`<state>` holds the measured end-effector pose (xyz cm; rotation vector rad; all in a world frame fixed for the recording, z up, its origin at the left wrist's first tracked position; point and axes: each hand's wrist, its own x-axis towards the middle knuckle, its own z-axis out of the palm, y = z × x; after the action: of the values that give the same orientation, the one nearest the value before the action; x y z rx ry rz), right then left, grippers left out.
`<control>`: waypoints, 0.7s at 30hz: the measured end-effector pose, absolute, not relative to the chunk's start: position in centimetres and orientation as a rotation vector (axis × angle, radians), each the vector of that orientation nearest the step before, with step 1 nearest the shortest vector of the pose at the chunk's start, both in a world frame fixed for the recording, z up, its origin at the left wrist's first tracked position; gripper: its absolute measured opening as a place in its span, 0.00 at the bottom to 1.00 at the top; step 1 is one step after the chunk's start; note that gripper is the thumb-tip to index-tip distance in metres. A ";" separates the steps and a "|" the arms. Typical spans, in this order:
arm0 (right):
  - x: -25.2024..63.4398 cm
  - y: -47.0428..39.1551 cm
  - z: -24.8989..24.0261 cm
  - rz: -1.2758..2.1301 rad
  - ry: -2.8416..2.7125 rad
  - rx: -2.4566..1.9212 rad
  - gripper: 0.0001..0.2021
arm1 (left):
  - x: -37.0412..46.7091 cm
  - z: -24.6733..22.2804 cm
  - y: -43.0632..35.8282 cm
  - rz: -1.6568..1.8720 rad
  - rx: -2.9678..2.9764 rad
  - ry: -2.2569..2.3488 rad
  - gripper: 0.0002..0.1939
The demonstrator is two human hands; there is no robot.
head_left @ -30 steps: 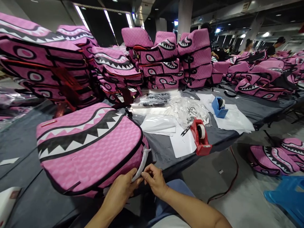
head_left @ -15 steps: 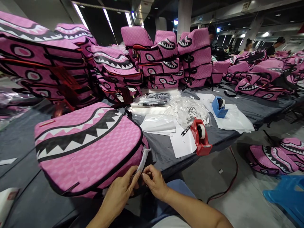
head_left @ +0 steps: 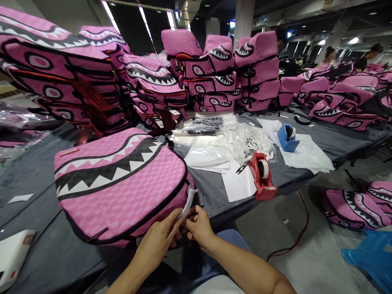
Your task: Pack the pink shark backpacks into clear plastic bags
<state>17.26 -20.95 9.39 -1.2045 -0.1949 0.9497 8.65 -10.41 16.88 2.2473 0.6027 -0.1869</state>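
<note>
A pink checked backpack (head_left: 137,183) with a black and white jagged-teeth print lies on the dark-covered table. At its near right corner, my left hand (head_left: 161,234) pinches a whitish translucent wrapped strip (head_left: 189,202) that sticks up beside the bag. My right hand (head_left: 199,226) is close against the left fingertips, thumb and fingers pressed together at the strip's lower end. Whatever lies between the right fingers is too small and hidden to name.
Stacked pink backpacks (head_left: 208,85) line the table's back. To the right are a red tape dispenser (head_left: 262,175), black snips (head_left: 243,166), white sheets (head_left: 237,185), plastic bags (head_left: 249,141) and a blue tape dispenser (head_left: 288,138). A blue stool (head_left: 370,253) and more backpacks are on the floor.
The view has shifted slightly, so the table's contents appear farther right. My right hand has come closer to the left fingertips, its fingers now overlapping the strip's lower end.
</note>
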 end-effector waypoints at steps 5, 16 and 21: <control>16.2 -22.7 11.0 1.055 -0.146 -0.920 0.25 | 8.6 16.8 -10.3 -0.114 2.304 0.583 0.24; 18.8 -22.6 12.9 1.452 -0.063 -0.276 0.05 | 8.3 16.5 -9.7 0.159 2.050 0.479 0.27; 19.6 -24.2 11.9 1.368 -0.190 -0.497 0.18 | 7.6 15.3 -9.8 0.329 2.486 0.217 0.22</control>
<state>19.58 -24.17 11.89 -0.4968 -0.1901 1.3682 7.61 -9.76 15.26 2.4857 0.2167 0.3293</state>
